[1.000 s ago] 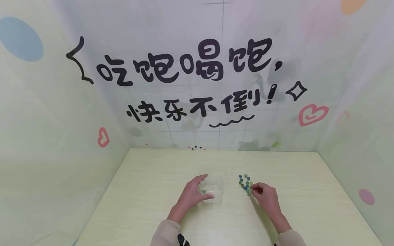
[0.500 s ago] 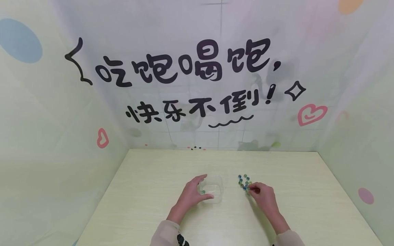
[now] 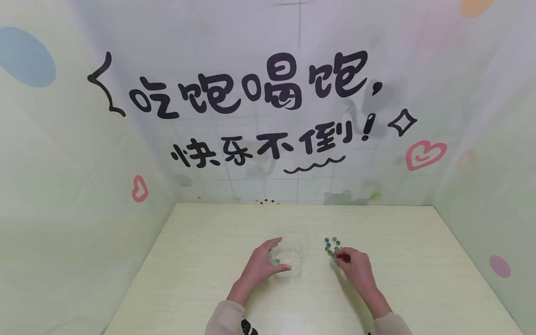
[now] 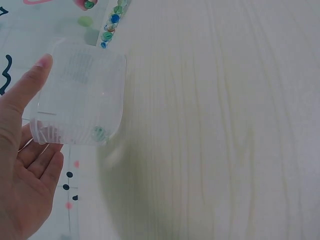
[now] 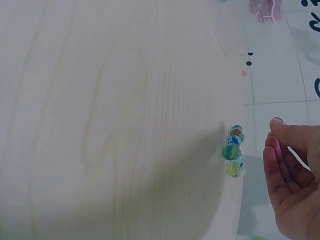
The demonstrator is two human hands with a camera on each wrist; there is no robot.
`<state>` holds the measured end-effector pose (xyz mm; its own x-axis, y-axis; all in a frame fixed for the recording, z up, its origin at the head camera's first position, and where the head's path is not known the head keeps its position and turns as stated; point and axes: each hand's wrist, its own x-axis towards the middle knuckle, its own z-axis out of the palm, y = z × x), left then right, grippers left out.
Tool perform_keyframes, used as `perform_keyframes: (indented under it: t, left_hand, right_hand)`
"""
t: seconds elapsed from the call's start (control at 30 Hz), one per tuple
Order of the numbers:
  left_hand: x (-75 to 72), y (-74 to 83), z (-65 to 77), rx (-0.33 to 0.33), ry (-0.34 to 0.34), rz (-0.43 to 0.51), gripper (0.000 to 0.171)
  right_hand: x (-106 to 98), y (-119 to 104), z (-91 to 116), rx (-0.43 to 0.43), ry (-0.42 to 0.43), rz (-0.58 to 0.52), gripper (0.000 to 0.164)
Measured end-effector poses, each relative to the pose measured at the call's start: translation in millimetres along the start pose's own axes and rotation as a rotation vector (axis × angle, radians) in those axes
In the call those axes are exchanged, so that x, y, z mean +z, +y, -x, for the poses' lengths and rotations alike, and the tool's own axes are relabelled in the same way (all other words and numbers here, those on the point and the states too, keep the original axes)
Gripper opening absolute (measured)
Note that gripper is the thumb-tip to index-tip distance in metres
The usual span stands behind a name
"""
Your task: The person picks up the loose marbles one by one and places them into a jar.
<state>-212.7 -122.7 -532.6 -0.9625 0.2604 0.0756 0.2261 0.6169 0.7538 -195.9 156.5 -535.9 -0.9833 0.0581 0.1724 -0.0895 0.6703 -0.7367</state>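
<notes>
My left hand (image 3: 259,261) grips a clear plastic container (image 3: 296,257) from its left side, thumb and fingers spread around the wall. Inside, a green-tinted glass marble (image 4: 99,133) shows low through the wall in the left wrist view. Over to the right, my right hand (image 3: 358,269) has thumb and fingertips pinched together over the near end of a cluster of glass marbles (image 3: 328,245). Between those fingertips the left wrist view shows a green marble (image 4: 89,4). Blue, green and yellowish marbles (image 5: 231,151) sit just beside the hand in the right wrist view; its fingers hide some in the head view.
Everything stands on a pale wood-grain table (image 3: 201,260). A printed cloth backdrop (image 3: 234,186) with black lettering and pink hearts rises behind the table and along both sides.
My right hand has shifted slightly left across the marbles, covering more of the cluster's near end. The left hand and the container have stayed in place.
</notes>
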Motion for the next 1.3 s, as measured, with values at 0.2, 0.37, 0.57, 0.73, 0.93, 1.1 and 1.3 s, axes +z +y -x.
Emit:
perform_keyframes:
  t: [0.2, 0.37, 0.57, 0.73, 0.93, 1.1, 1.3]
  left_hand:
    - [-0.5, 0.8, 0.7, -0.009, -0.003, -0.007, 0.084]
    - [-0.2, 0.7, 1.0, -0.011, -0.005, -0.005, 0.084]
    - [-0.5, 1.1, 1.4, -0.002, -0.005, -0.022, 0.085]
    - [-0.9, 1.1, 1.5, -0.004, -0.007, -0.024, 0.085]
    - [-1.4, 2.5, 1.6, -0.003, -0.007, -0.024, 0.084]
    - [-1.5, 3.9, 1.8, 0.002, -0.006, -0.019, 0.084]
    - [-0.8, 3.5, 0.8, -0.01, -0.004, -0.01, 0.083]
  right_hand:
    - [3.0, -6.2, -0.7, -0.007, -0.007, -0.014, 0.016]
    - [4.6, -12.5, -1.7, -0.011, -0.01, -0.02, 0.015]
    - [7.9, -19.6, -2.1, -0.015, -0.022, -0.04, 0.015]
    - [10.4, -25.6, -2.2, -0.032, -0.024, -0.062, 0.014]
    - [12.6, -32.8, -4.0, -0.046, -0.021, -0.07, 0.013]
    - [13.1, -38.8, -4.2, -0.07, -0.012, -0.068, 0.014]
    - [15.4, -44.1, -3.6, -0.097, -0.007, -0.081, 0.014]
